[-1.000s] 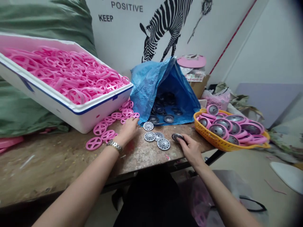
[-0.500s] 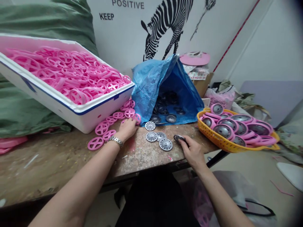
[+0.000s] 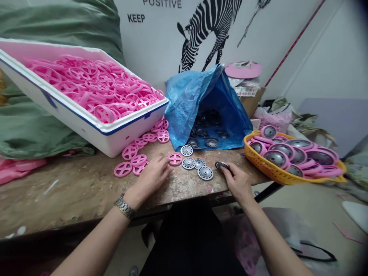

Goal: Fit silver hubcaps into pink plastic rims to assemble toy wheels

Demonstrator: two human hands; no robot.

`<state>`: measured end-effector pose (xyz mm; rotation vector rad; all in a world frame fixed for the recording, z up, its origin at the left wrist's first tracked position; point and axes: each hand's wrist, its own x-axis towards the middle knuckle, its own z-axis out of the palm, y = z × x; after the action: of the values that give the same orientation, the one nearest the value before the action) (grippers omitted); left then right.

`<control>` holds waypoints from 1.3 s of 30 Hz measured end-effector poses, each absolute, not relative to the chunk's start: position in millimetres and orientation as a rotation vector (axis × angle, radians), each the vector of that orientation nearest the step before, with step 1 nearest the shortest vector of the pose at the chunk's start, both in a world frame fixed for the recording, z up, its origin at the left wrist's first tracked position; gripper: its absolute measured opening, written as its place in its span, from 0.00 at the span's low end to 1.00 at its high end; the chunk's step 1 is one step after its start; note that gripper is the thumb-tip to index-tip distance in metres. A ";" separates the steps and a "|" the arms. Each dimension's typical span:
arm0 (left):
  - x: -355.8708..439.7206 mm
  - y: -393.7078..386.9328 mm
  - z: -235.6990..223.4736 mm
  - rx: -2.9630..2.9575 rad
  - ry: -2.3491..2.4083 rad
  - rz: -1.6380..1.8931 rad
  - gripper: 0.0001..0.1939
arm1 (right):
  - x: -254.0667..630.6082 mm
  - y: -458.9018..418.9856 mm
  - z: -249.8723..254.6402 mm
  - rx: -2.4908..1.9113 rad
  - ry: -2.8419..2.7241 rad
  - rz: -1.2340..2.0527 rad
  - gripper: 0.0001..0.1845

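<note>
On the worktable (image 3: 94, 195), my left hand (image 3: 153, 174) is lowered with its fingers apart. Its fingertips are at the left edge of a flat pink spoked wheel ring (image 3: 175, 158); whether they touch it I cannot tell. More pink rings (image 3: 123, 169) lie to the left of that hand. Between my hands are several silver-grey hubcap-like discs (image 3: 205, 173), patterned side up. At the table's front right, my right hand (image 3: 239, 182) pinches a dark disc (image 3: 222, 165) between thumb and fingers.
A tilted white foam box (image 3: 106, 140) full of pink rings stands at left. Behind the discs, a blue plastic bag (image 3: 184, 111) opens forward with dark discs inside. A yellow basket (image 3: 260, 165) of pink-rimmed wheels sits at the right edge.
My left hand has come back toward me from the pink ring pile, and one pink ring now lies beside the grey discs. My right hand still holds its disc. The view has shifted slightly.
</note>
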<state>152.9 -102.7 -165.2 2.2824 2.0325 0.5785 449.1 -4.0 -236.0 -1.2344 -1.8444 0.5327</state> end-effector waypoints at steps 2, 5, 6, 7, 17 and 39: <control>152.8 -97.9 -166.9 2.296 2.081 0.619 0.17 | 449.2 -3.7 -236.6 -1.254 -1.837 0.541 0.19; 152.1 -82.9 -171.3 2.290 2.094 0.548 0.27 | 449.3 -3.5 -236.9 -1.263 -1.826 0.546 0.19; 152.0 -77.1 -172.9 2.277 2.078 0.517 0.29 | 449.3 -3.5 -236.7 -1.261 -1.828 0.546 0.20; 152.0 -71.5 -174.5 2.267 2.056 0.497 0.29 | 449.2 -3.6 -236.3 -1.260 -1.830 0.546 0.20; 148.2 -49.5 -179.6 2.298 1.861 0.599 0.16 | 450.8 -2.2 -232.0 -1.185 -1.776 0.648 0.18; 236.1 -123.9 -155.3 0.860 1.235 1.210 0.15 | 430.3 -71.8 -196.7 -0.837 -1.080 1.467 0.16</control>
<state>236.1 -123.9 -155.3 0.8604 1.2354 1.2100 430.3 -71.8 -196.7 -0.8369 -1.0799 1.4665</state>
